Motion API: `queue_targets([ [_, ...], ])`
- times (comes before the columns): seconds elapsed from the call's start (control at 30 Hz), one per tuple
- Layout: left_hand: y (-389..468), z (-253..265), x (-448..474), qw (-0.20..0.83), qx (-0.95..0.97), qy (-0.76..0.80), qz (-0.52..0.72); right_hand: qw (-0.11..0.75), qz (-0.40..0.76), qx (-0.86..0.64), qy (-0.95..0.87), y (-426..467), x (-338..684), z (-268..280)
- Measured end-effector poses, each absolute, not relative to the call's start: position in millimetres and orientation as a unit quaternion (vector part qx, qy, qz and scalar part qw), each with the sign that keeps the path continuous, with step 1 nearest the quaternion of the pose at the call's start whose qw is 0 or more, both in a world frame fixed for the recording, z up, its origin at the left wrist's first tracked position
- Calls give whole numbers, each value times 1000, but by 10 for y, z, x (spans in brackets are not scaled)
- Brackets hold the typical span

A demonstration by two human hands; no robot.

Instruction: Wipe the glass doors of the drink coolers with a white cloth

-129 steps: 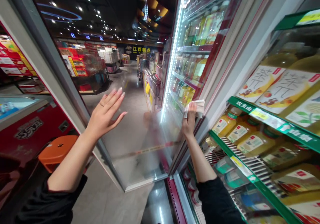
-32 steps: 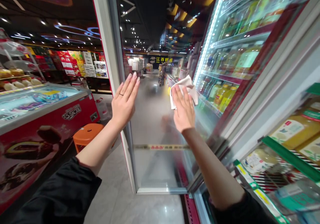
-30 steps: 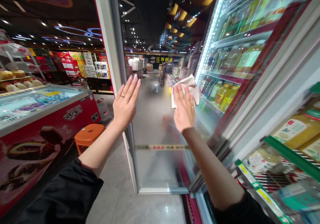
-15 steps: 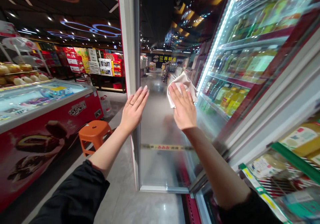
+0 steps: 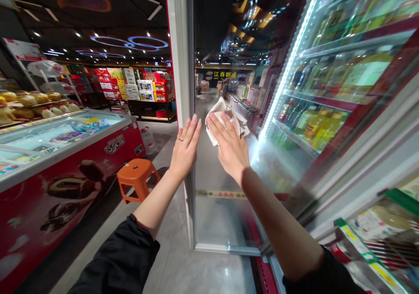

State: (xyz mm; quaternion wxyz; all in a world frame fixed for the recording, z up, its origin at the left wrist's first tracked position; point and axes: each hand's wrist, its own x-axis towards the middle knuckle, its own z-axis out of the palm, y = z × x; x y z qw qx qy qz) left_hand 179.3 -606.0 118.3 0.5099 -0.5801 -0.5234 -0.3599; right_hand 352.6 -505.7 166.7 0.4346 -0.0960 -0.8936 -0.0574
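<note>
My right hand (image 5: 233,147) lies with its fingers outstretched over a crumpled white cloth (image 5: 241,121), holding it flat against the glass door (image 5: 219,224). Part of the cloth is hidden under the palm and fingers. To the left, my left hand (image 5: 185,150) rests on the pale door frame (image 5: 182,67), along its edge beside the pane. Its fingers are straight and close together, a ring shows on one, and nothing is held in it. Through the glass and in its reflections I see lit shop shelves and a yellow sign.
A lit drinks cooler (image 5: 327,93) with bottles stands on the right, above a green-edged wire shelf (image 5: 369,252). Left are a red chest freezer (image 5: 75,189) and an orange stool (image 5: 137,178). Stacked boxes (image 5: 144,88) stand farther back.
My right hand and the cloth have slid left across the glass, closer to the frame. My left hand stays at the frame. The view has turned slightly left.
</note>
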Motion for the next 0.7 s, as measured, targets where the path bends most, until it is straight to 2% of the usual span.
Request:
queue_targets([
  [0.27, -6030, 1095, 1788, 490, -552, -535, -411, 470, -74, -82, -876, -5208, 3248, 2055],
  [0.5, -6009, 1130, 1794, 501, -551, -530, -406, 422, -90, -72, -899, -5113, 3363, 1868],
  [0.7, -6000, 1094, 1778, 499, -532, -542, -417, 443, -84, -60, -891, -5078, 3286, 1830],
])
